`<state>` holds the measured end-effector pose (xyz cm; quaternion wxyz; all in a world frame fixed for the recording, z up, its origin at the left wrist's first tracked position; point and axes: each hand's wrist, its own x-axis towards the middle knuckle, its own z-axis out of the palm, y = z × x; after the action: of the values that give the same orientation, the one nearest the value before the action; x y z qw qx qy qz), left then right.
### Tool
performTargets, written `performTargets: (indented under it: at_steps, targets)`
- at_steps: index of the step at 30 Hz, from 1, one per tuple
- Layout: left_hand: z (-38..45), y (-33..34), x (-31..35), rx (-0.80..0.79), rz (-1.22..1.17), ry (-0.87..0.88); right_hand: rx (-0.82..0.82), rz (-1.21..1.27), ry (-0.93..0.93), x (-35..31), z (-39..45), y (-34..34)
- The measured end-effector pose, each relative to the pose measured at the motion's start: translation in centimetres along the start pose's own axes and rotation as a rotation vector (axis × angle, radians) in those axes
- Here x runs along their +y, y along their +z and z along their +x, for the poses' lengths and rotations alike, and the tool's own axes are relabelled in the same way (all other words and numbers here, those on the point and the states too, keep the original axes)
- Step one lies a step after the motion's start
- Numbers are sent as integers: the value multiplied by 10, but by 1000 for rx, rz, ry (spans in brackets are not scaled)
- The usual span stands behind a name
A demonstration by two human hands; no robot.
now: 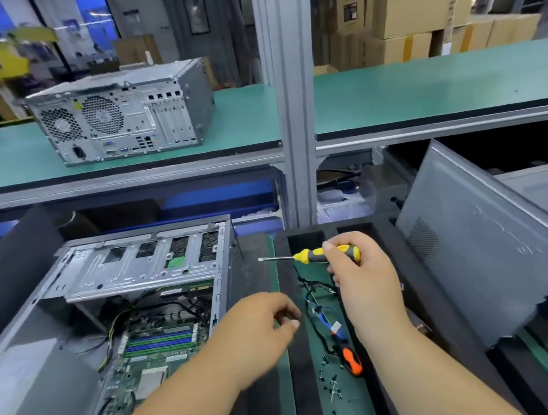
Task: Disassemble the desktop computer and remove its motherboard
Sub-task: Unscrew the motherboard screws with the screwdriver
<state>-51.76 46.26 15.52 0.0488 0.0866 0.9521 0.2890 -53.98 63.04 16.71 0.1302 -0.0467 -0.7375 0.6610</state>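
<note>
Open grey steel desktop computer case [106, 317] lies on its side at the left of the green-matted worktop [285, 395], side panel off, so the interior faces up for access. Green motherboard [153, 356] sits in the case floor, apparently still mounted, with blue and green memory slots showing and black and yellow cables trailing across it. Right hand [360, 276] grips a yellow-and-black-handled screwdriver [320, 254], fingers curled round the handle, shaft level and pointing left toward the case; tip is in the air, not on any screw. Left hand [263, 326] hovers just right of the case edge, fingers loosely curled, thumb near forefinger; it looks to hold nothing, though a small screw pinched there could not be ruled out. Motherboard lies below and left of both hands, close to the left hand, further from the right. Between the hands, on the mat: a loose black and blue cable bundle [319, 308], an orange-and-black-handled tool [351, 358], and scattered small dark screws [332, 383], probably parked there to keep removed parts together within reach. Detached grey metal side panel [478, 251] leans at the right, out of the way. A second closed grey computer tower [120, 116] stands on the upper shelf. Judgement: board screws likely come next.
</note>
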Motion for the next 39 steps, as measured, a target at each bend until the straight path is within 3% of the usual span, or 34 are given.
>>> performTargets:
  at_steps: [9,18,28,33,36,39]
  targets:
    - [-32,-30,-49,238,-47,-9,-230,28,-25,2,-5,72]
    - [-76,-95,-175,328,136,-289,-567,-41,-82,-8,-34,164]
    - [-77,-151,-240,280,166,-240,-654,-406,-358,-37,-42,256]
    - [-39,-172,-252,70,289,-223,-743,-706,-466,-25,-36,294]
    - [-27,-176,-269,6,305,-278,-812,-692,-454,-18,-34,311]
    - [-27,-169,-283,115,355,-284,-949,-601,-419,-16,-35,322]
